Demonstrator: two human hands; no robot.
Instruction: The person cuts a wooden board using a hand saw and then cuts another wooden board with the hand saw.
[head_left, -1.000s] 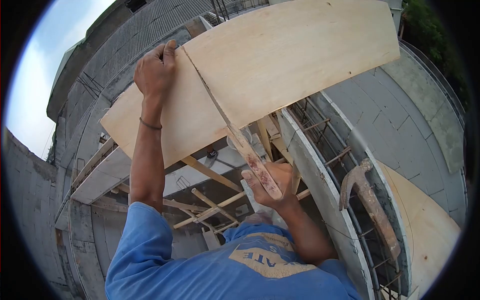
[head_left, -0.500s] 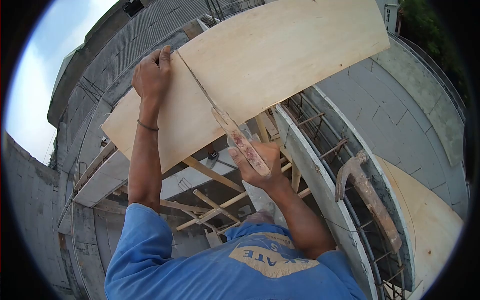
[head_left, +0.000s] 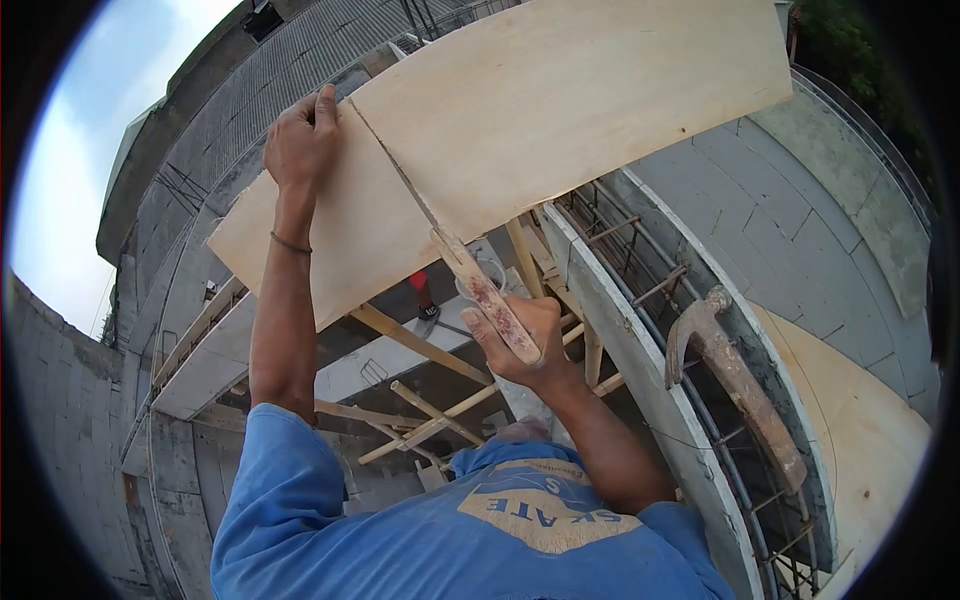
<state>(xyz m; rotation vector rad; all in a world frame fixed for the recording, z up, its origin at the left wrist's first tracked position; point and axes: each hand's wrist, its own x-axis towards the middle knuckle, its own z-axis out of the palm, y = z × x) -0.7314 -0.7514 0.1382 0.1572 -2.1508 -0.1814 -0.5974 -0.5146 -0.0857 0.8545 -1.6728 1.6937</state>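
Note:
A large curved plywood sheet (head_left: 570, 110) lies across the upper middle of the view, with a narrow cut line running down it from the far edge. My left hand (head_left: 302, 140) grips the sheet's far edge, just left of the cut, thumb on top and fingers curled over. At the near edge my right hand (head_left: 525, 340) is wrapped round the worn wooden handle of a saw (head_left: 485, 292). The saw lines up with the cut; most of its blade is hidden by the sheet and handle.
A hammer (head_left: 735, 385) rests over rebar between two curved form boards (head_left: 650, 370) on the right. Another plywood piece (head_left: 850, 430) lies beyond it. Wooden poles (head_left: 430, 425) cross below, and a person's leg (head_left: 425, 295) shows under the sheet.
The saw and my right hand moved up and left along the cut, then slightly back down. The leg below has come further into view. My left hand keeps its hold.

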